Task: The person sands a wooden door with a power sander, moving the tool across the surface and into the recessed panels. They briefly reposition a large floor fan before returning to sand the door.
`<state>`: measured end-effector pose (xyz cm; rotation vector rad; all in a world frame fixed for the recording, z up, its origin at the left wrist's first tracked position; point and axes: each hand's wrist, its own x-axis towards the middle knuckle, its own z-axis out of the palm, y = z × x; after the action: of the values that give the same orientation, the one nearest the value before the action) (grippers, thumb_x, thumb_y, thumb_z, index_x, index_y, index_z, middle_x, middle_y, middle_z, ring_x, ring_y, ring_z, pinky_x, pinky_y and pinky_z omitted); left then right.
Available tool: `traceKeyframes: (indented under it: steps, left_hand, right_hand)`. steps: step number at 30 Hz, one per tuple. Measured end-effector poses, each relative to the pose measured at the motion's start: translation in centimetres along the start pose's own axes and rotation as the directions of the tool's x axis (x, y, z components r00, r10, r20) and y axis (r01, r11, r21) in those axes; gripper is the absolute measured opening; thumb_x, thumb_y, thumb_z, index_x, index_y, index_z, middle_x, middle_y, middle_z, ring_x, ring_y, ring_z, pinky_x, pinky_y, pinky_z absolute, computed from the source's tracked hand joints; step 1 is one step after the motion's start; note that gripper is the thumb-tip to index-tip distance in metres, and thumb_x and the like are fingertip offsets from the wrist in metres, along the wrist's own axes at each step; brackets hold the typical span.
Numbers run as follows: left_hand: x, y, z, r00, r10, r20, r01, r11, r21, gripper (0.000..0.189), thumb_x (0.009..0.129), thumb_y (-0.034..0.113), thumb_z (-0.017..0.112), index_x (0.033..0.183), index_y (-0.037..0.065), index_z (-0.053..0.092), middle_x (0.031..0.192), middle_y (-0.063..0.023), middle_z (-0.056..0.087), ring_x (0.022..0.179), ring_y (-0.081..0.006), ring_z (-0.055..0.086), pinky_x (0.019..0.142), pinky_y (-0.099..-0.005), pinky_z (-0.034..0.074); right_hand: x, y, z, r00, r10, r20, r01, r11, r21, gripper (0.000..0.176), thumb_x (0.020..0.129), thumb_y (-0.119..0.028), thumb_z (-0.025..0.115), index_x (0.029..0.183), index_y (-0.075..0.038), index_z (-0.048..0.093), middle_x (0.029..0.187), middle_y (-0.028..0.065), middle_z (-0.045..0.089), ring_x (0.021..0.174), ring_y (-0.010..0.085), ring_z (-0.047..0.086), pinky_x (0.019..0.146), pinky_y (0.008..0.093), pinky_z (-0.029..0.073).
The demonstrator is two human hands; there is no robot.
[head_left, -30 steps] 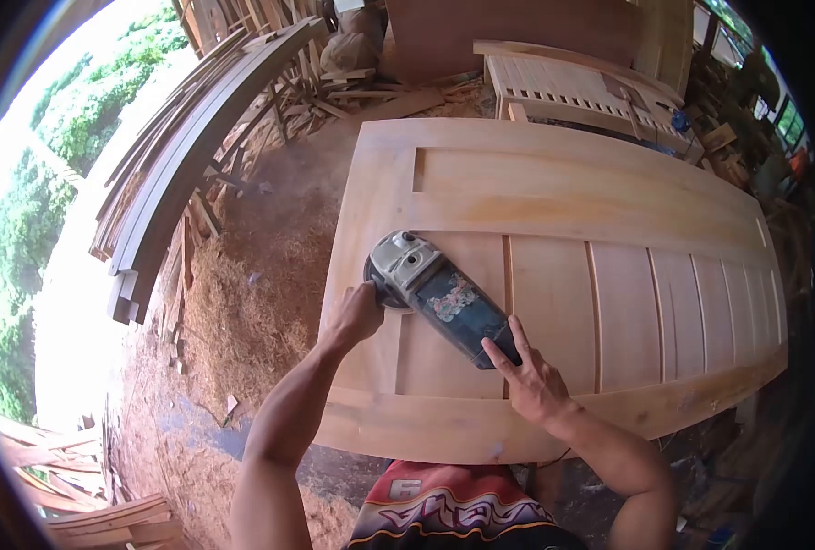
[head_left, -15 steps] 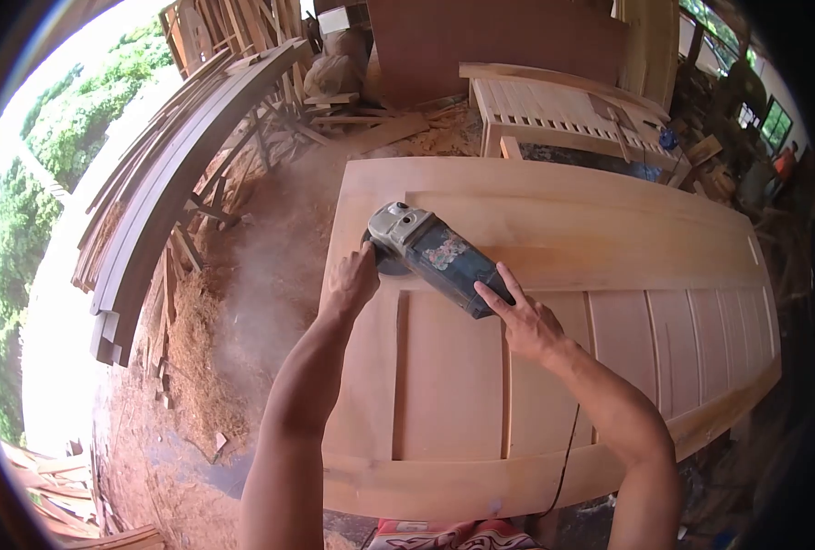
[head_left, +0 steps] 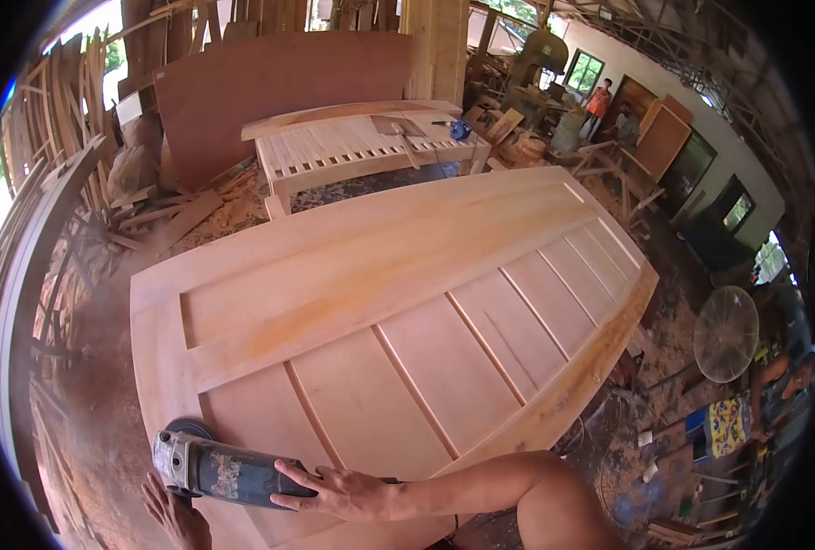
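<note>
An angle grinder (head_left: 233, 474) with a dark round disc (head_left: 190, 428) lies over the lower left corner of a large panelled wooden door (head_left: 334, 302). My right hand (head_left: 348, 492) grips the rear of the grinder's body, its fingers over the top. Just below the metal head, my left hand (head_left: 176, 515) has its fingers stretched out and apart; whether the palm touches the tool is hidden. Raised strips divide the door into several panels, and its face carries yellowish patches.
Behind the door stands a slatted wooden bench (head_left: 352, 142) with a blue item (head_left: 460, 129) on it. Long beams (head_left: 36, 238) flank the left. A round fan (head_left: 726, 335) and a person (head_left: 746, 417) are at right; two people stand farther back. Wood scraps litter the floor.
My view has swung right. The grinder has moved toward me along the door's left end, with my right hand still on it. My left hand's fingers have loosened from the grinder's side.
</note>
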<state>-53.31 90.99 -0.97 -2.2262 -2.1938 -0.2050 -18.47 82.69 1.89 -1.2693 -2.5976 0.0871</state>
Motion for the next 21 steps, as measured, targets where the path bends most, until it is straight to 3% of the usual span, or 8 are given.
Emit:
traceKeyframes:
  steps: [1, 2, 4, 6, 8, 9, 17, 21]
  left_hand:
    - [-0.3, -0.6, -0.9, 1.000, -0.017, 0.001, 0.017, 1.000, 0.009, 0.054, 0.078, -0.004, 0.056, 0.132, -0.003, 0.054, 0.164, -0.0254, 0.031, 0.152, -0.0480, 0.025, 0.122, -0.0619, 0.021]
    - [0.1, -1.1, -0.8, 0.990, 0.109, -0.085, -0.120, 0.984, -0.132, 0.060, 0.075, -0.005, 0.057, 0.134, -0.004, 0.054, 0.155, -0.0269, 0.044, 0.144, -0.0493, 0.036, 0.115, -0.0601, 0.030]
    - [3.3, -0.9, -0.5, 0.967, 0.167, -0.194, -0.205, 0.959, -0.195, 0.048, 0.080, -0.005, 0.054, 0.128, 0.000, 0.059, 0.121, -0.0246, 0.064, 0.112, -0.0460, 0.058, 0.097, -0.0553, 0.046]
    - [8.0, 0.8, -1.7, 0.986, -0.013, 0.165, 0.048, 0.976, -0.211, 0.021, 0.089, 0.004, 0.053, 0.110, 0.003, 0.058, 0.106, -0.0232, 0.071, 0.096, -0.0464, 0.068, 0.084, -0.0579, 0.053]
    - [13.5, 2.4, -2.3, 0.964, 0.001, 0.267, 0.050, 0.981, -0.187, 0.020, 0.092, 0.008, 0.054, 0.111, 0.003, 0.056, 0.102, -0.0251, 0.072, 0.098, -0.0459, 0.070, 0.083, -0.0569, 0.055]
    - [16.2, 2.2, -0.7, 0.971, -0.003, 0.238, 0.047, 0.983, -0.180, 0.026, 0.090, 0.012, 0.063, 0.115, 0.007, 0.058, 0.096, -0.0256, 0.072, 0.093, -0.0466, 0.070, 0.081, -0.0578, 0.055]
    - [37.2, 4.4, 2.3, 0.966, 0.218, 0.139, -0.199, 0.970, -0.137, 0.028, 0.084, 0.007, 0.064, 0.112, 0.004, 0.067, 0.103, -0.0239, 0.073, 0.098, -0.0424, 0.071, 0.083, -0.0527, 0.057]
    - [38.4, 4.3, 2.9, 0.970, 0.198, 0.145, -0.170, 0.968, -0.182, 0.023, 0.084, 0.006, 0.063, 0.106, 0.002, 0.069, 0.103, -0.0233, 0.074, 0.098, -0.0407, 0.072, 0.083, -0.0505, 0.058]
  right_hand:
    - [0.2, 0.1, 0.0, 1.000, 0.007, 0.023, -0.006, 0.999, -0.041, 0.089, 0.085, 0.001, 0.062, 0.162, -0.032, 0.032, 0.166, 0.0305, 0.018, 0.075, 0.0292, 0.069, 0.070, 0.0400, 0.066]
    - [1.1, -0.3, 0.4, 0.999, -0.020, 0.034, 0.022, 0.998, -0.054, 0.089, 0.085, 0.001, 0.061, 0.162, -0.032, 0.031, 0.166, 0.0313, 0.018, 0.072, 0.0297, 0.069, 0.068, 0.0404, 0.066]
    - [3.1, 1.5, -0.3, 0.999, 0.009, 0.041, -0.017, 0.978, 0.207, 0.090, 0.084, 0.004, 0.060, 0.162, -0.030, 0.031, 0.164, 0.0345, 0.019, 0.069, 0.0331, 0.070, 0.061, 0.0420, 0.064]
    - [5.4, 3.6, -0.3, 0.994, 0.085, 0.070, -0.097, 0.974, 0.203, 0.092, 0.082, 0.002, 0.063, 0.162, -0.033, 0.032, 0.165, 0.0326, 0.019, 0.075, 0.0357, 0.071, 0.065, 0.0430, 0.065]
    - [8.2, 6.1, -0.7, 0.988, 0.138, 0.064, -0.147, 0.976, 0.162, 0.094, 0.080, 0.003, 0.064, 0.160, -0.036, 0.034, 0.166, 0.0310, 0.019, 0.081, 0.0388, 0.071, 0.071, 0.0457, 0.065]
    - [9.6, 7.6, -0.8, 0.984, 0.168, 0.065, -0.177, 0.971, 0.160, 0.094, 0.080, 0.004, 0.064, 0.160, -0.037, 0.035, 0.166, 0.0298, 0.020, 0.086, 0.0412, 0.071, 0.074, 0.0477, 0.065]
    - [22.4, 18.6, 0.0, 0.957, 0.291, -0.001, -0.290, 0.952, 0.100, 0.100, 0.074, 0.012, 0.060, 0.159, -0.035, 0.034, 0.168, 0.0218, 0.021, 0.104, 0.0498, 0.067, 0.087, 0.0524, 0.061]
    - [24.0, 20.7, 0.1, 0.966, 0.259, -0.005, -0.258, 0.962, 0.087, 0.103, 0.073, 0.012, 0.060, 0.160, -0.036, 0.031, 0.168, 0.0203, 0.022, 0.105, 0.0500, 0.067, 0.090, 0.0538, 0.059]
